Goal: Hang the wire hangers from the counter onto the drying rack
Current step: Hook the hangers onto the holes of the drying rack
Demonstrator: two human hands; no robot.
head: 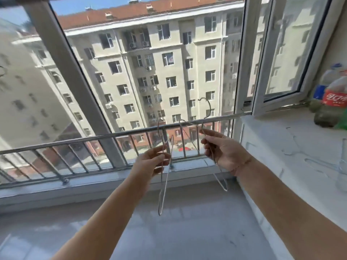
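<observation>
My left hand (153, 162) pinches a thin wire hanger (163, 188) that hangs edge-on, its lower tip pointing down over the sill. My right hand (223, 149) grips a second wire hanger (221, 179); its hook (207, 106) rises above the metal rail (78, 140) in front of the window. Both hands are held up close to that rail, about level with each other. More wire hangers (317, 164) lie flat on the white counter (281, 139) at the right, faint against its surface.
Plastic bottles (332, 102), one with a red label, stand at the counter's far right by an open window sash (266, 102). A clear bottle (342, 166) stands at the right edge. The grey sill (169, 222) lies below the hands.
</observation>
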